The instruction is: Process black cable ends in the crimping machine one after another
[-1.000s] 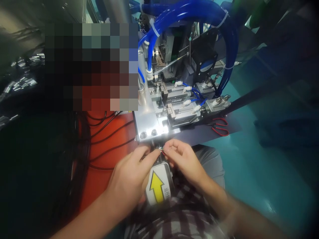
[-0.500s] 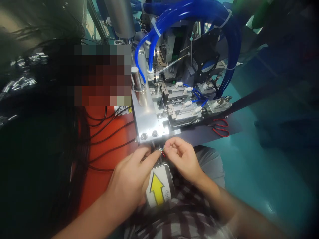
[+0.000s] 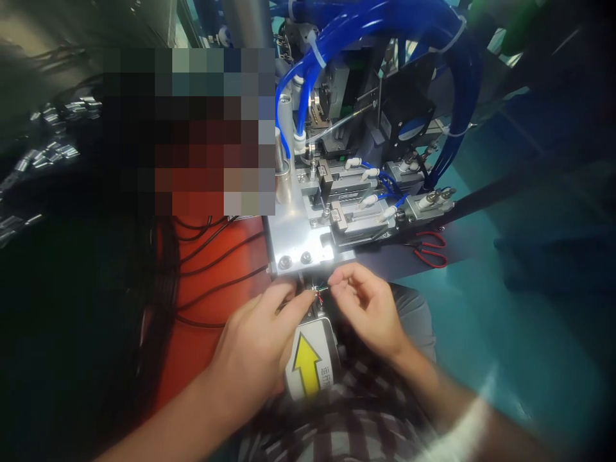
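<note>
Left fingers [image 3: 299, 307] tight on thin wires [image 3: 319, 290], free ends rightward, right fingers [image 3: 347, 273] just beside, grip unclear

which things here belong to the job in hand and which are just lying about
Seemingly in use:
- thin coloured wires between the left hand and right hand
- metal machine plate just ahead

Seemingly lying about:
- red-handled tool, neither hand on it
- black cables on the orange surface

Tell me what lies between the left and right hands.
In the head view, thin wires, some red and green, lie between the left hand and the right hand.
</note>
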Available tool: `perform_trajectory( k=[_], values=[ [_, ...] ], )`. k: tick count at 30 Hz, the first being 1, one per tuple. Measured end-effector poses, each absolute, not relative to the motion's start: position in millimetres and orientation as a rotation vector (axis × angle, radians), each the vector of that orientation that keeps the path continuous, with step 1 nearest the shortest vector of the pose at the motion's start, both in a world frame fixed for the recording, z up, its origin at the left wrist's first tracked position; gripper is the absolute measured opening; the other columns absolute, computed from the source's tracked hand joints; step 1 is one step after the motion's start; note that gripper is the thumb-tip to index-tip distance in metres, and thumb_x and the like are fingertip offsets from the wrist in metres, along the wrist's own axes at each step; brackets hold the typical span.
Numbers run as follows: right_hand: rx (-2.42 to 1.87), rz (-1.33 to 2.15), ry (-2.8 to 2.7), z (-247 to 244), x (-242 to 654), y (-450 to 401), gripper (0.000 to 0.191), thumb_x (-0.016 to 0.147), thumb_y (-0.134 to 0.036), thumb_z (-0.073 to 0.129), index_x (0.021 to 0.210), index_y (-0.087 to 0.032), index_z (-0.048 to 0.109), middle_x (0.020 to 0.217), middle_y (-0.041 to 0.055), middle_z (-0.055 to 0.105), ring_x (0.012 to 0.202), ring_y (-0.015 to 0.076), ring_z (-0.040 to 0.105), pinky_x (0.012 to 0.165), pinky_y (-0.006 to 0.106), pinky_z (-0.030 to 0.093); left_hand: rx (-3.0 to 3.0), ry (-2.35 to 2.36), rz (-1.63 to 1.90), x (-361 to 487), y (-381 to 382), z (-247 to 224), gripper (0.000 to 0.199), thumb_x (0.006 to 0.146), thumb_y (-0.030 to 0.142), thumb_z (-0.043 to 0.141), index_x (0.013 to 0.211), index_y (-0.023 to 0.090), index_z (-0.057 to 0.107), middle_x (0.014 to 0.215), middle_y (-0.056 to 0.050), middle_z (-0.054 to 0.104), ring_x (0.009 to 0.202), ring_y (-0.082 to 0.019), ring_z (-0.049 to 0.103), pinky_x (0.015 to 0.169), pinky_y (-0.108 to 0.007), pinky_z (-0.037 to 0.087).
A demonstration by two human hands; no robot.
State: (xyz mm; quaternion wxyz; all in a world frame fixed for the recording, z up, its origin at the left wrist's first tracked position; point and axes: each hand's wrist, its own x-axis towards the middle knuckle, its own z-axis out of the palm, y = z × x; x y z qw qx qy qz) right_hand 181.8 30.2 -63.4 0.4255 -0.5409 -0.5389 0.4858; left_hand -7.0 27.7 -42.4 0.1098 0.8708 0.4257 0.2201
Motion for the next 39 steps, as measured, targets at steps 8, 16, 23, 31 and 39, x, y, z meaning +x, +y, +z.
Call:
perform_trajectory(
  k=[8, 16, 23, 31, 39],
  values=[
    [-1.448, 0.966, -1.679, -53, 180, 30, 0.007, 0.089, -0.022, 0.053, 0.083, -0.019, 0.056, 0.066, -0.0012, 0.053, 0.055, 0.0114, 0.047, 0.052, 0.025, 0.037, 2.571, 1.243, 0.663, -4, 28, -41, 0.030, 0.089, 0.011, 0.043, 0.111, 0.012, 0.064, 0.091, -0.010, 0.062, 0.076, -0.021, 0.065, 0.059, -0.029, 0.054],
    [-1.434, 0.930, -1.778, -53, 182, 30, 0.008, 0.091, -0.021, 0.049, 0.085, -0.019, 0.053, 0.068, -0.0005, 0.054, 0.058, 0.0134, 0.049, 0.058, 0.028, 0.038, 2.554, 1.243, 0.647, -4, 28, -38, 0.030, 0.089, 0.012, 0.042, 0.110, 0.013, 0.064, 0.087, -0.009, 0.061, 0.074, -0.022, 0.065, 0.054, -0.030, 0.053],
    [-1.441, 0.953, -1.799, -50, 180, 31, 0.007, 0.091, -0.021, 0.048, 0.086, -0.020, 0.053, 0.067, -0.0007, 0.055, 0.058, 0.0136, 0.050, 0.059, 0.027, 0.039, 2.567, 1.242, 0.634, -6, 28, -41, 0.031, 0.089, 0.012, 0.043, 0.114, 0.013, 0.062, 0.093, -0.010, 0.062, 0.079, -0.021, 0.065, 0.061, -0.029, 0.054],
    [-1.488, 1.035, -1.733, -51, 180, 30, 0.010, 0.092, -0.025, 0.047, 0.084, -0.020, 0.052, 0.064, -0.0019, 0.051, 0.055, 0.0127, 0.047, 0.054, 0.026, 0.037, 2.575, 1.248, 0.653, -5, 28, -40, 0.030, 0.089, 0.011, 0.044, 0.113, 0.013, 0.063, 0.090, -0.010, 0.062, 0.076, -0.021, 0.066, 0.057, -0.029, 0.053],
    [-1.518, 1.056, -1.676, -55, 180, 29, 0.014, 0.093, -0.028, 0.047, 0.083, -0.020, 0.052, 0.070, 0.0000, 0.054, 0.061, 0.0134, 0.051, 0.056, 0.026, 0.039, 2.577, 1.248, 0.655, -5, 28, -42, 0.031, 0.089, 0.011, 0.044, 0.112, 0.012, 0.063, 0.090, -0.010, 0.062, 0.074, -0.021, 0.065, 0.055, -0.029, 0.053]
  ],
)
